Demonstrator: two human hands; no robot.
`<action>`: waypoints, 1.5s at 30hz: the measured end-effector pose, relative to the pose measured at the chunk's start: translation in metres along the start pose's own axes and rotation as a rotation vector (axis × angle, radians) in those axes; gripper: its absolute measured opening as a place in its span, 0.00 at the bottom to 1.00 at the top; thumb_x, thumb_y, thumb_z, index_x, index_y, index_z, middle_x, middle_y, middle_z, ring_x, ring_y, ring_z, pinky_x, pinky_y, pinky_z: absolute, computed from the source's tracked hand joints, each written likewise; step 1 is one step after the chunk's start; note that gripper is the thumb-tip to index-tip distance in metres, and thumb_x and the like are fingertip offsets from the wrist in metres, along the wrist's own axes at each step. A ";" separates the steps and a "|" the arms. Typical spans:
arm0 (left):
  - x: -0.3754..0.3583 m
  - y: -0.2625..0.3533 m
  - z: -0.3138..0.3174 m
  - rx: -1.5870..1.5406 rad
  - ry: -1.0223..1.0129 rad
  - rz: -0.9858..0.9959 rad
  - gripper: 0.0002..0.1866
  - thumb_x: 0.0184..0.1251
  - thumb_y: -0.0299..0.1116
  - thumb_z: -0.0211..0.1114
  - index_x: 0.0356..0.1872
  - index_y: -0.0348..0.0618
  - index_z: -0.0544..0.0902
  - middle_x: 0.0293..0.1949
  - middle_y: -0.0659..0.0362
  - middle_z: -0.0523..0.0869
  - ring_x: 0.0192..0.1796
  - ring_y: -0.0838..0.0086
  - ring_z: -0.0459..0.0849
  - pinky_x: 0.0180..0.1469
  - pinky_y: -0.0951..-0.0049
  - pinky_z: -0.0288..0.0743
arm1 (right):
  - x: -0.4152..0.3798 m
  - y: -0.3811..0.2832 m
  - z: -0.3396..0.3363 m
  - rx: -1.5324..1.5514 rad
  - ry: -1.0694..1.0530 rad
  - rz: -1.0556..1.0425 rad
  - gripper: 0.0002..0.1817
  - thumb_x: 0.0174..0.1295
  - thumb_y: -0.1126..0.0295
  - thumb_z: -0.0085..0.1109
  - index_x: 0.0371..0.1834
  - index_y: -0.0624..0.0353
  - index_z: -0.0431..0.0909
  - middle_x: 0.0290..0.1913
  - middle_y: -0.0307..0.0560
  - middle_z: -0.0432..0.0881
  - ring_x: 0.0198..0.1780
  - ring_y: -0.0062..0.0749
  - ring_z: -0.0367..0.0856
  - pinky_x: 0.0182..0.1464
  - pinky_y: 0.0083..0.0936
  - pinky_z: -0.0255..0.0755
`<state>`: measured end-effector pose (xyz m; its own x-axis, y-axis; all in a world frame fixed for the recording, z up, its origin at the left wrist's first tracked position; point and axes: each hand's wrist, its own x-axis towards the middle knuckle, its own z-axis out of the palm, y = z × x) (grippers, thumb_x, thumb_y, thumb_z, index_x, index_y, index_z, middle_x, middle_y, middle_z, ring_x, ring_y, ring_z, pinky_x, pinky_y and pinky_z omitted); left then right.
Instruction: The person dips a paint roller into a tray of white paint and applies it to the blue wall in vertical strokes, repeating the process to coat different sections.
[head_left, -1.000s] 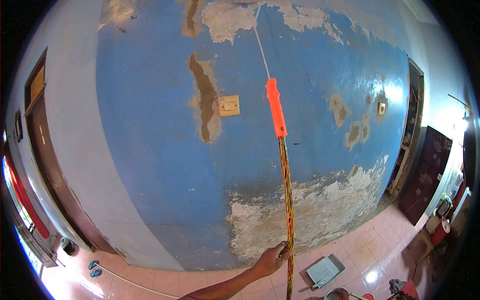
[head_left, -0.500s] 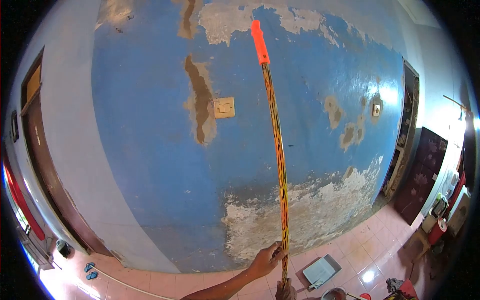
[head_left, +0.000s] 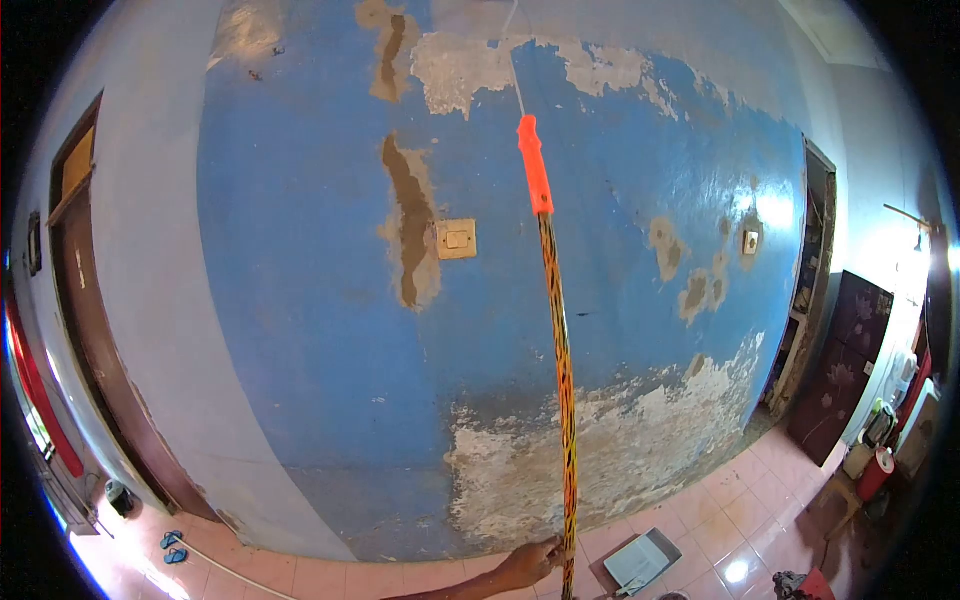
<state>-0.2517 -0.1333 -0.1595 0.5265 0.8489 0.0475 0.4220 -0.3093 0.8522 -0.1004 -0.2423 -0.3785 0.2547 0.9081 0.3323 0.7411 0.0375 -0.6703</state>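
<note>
A long yellow-and-black patterned pole (head_left: 563,370) stands nearly upright in front of the blue wall (head_left: 310,300). Its orange handle piece (head_left: 535,165) is at the upper end, with a thin metal rod (head_left: 517,85) rising from it. Low in the view, my left hand (head_left: 535,562) is wrapped round the lower part of the pole. My right hand is outside the frame. Peeling paint and bare plaster (head_left: 590,450) show behind the pole, and a light switch (head_left: 457,239) is to its left.
A paint tray (head_left: 642,561) lies on the pink tiles right of the pole. Blue sandals (head_left: 174,548) are on the floor at left, near a brown door (head_left: 95,300). A dark flowered cabinet (head_left: 843,365) stands at right beside a doorway (head_left: 815,230).
The pole's orange piece and my left hand sit lower in the view, and the metal rod now shows above. My right hand has dropped out of view. The camera view has tilted up slightly.
</note>
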 end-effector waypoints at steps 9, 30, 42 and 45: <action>0.040 0.090 -0.078 -0.097 0.344 0.303 0.17 0.74 0.45 0.54 0.42 0.38 0.73 0.27 0.55 0.76 0.29 0.71 0.75 0.33 0.69 0.68 | 0.092 -0.110 -0.083 0.053 -0.032 -0.126 0.24 0.68 0.55 0.51 0.60 0.61 0.70 0.26 0.52 0.80 0.23 0.43 0.76 0.27 0.36 0.71; 0.030 0.070 -0.046 -0.065 0.179 0.147 0.16 0.75 0.43 0.53 0.46 0.37 0.72 0.28 0.52 0.80 0.31 0.68 0.81 0.35 0.67 0.72 | 0.067 -0.102 -0.091 0.440 -0.196 0.141 0.24 0.72 0.61 0.41 0.63 0.67 0.65 0.43 0.62 0.77 0.42 0.50 0.77 0.46 0.39 0.71; 0.016 0.083 -0.077 -0.604 0.429 0.367 0.18 0.77 0.45 0.47 0.50 0.39 0.70 0.39 0.57 0.79 0.44 0.74 0.80 0.38 0.73 0.75 | 0.176 -0.230 -0.146 0.288 0.083 -0.060 0.24 0.73 0.57 0.41 0.49 0.75 0.66 0.24 0.62 0.76 0.24 0.50 0.78 0.27 0.42 0.67; 0.008 0.073 -0.086 -0.595 0.479 0.371 0.20 0.77 0.46 0.45 0.52 0.37 0.69 0.39 0.55 0.78 0.43 0.71 0.80 0.37 0.73 0.75 | 0.203 -0.233 -0.146 0.250 0.236 -0.273 0.24 0.71 0.62 0.45 0.62 0.70 0.61 0.39 0.79 0.76 0.40 0.65 0.79 0.35 0.48 0.72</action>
<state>-0.2801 -0.1121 -0.0516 0.1280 0.8683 0.4793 -0.2452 -0.4406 0.8636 -0.1308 -0.1274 -0.0574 0.2271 0.7320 0.6423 0.6350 0.3887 -0.6676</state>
